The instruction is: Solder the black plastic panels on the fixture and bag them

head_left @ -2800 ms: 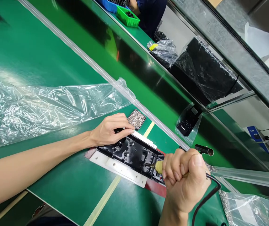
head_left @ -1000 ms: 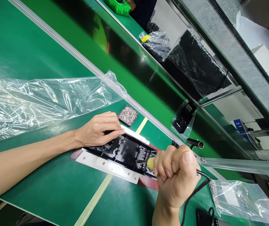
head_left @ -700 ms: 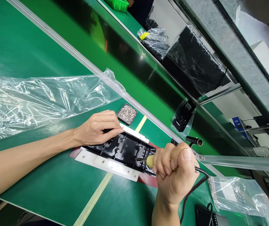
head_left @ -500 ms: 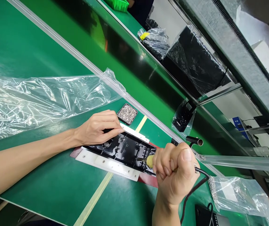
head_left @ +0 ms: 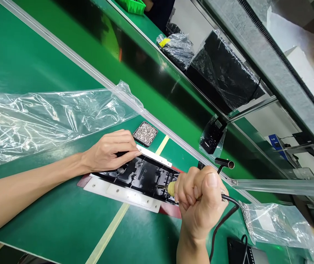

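My right hand (head_left: 202, 200) is closed in a fist around the yellow handle of a soldering iron (head_left: 171, 188), whose black cord runs out behind the fist. The iron's thin metal tip reaches down onto a long black plastic housing (head_left: 146, 176) with ribs and small holes. That housing lies in a white fixture (head_left: 124, 192) with a red base. My left hand (head_left: 118, 150) rests over the housing's left end, thumb and fingers pinched together near its far edge. Whatever lies between those fingertips is hidden.
Just beyond the left hand sits a small black tray (head_left: 145, 134) of tiny silver metal pieces. A metal rail (head_left: 85, 69) crosses the green table behind it. Clear plastic film (head_left: 49, 117) lies left; a black tube holder (head_left: 225, 163) and a plastic bag (head_left: 277, 223) are right.
The view has shifted slightly, moving the scene a little to the left. Both hands keep their places on the housing, and the iron's tip stays at about the same spot.
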A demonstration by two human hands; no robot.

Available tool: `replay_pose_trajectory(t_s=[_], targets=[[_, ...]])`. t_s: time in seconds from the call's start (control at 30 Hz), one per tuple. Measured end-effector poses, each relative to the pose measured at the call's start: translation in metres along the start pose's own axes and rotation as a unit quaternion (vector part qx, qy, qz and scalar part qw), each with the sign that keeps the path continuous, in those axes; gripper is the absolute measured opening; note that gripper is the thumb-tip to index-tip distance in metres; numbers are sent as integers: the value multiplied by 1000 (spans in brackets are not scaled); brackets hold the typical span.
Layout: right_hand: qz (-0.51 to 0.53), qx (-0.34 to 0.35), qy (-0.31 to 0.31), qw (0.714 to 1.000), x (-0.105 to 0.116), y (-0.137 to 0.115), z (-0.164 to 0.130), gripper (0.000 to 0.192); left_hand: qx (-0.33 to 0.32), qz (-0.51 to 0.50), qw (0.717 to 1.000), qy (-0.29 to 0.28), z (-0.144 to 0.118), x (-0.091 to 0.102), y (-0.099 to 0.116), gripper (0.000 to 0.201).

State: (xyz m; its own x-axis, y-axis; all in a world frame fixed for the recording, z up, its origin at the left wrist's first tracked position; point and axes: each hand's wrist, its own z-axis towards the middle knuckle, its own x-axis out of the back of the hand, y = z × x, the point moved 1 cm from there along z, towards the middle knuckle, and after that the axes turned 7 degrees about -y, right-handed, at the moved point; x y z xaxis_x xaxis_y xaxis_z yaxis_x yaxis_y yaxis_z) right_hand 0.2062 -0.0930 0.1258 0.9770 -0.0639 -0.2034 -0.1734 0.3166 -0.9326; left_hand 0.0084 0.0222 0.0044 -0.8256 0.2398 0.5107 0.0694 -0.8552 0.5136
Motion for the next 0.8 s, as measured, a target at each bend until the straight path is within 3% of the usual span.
replay_pose_trajectory(t_s=[0.8], targets=[[-1,-1,8,1000,0,0,2,50,8,2,1000,0,0,-1,-1,8]])
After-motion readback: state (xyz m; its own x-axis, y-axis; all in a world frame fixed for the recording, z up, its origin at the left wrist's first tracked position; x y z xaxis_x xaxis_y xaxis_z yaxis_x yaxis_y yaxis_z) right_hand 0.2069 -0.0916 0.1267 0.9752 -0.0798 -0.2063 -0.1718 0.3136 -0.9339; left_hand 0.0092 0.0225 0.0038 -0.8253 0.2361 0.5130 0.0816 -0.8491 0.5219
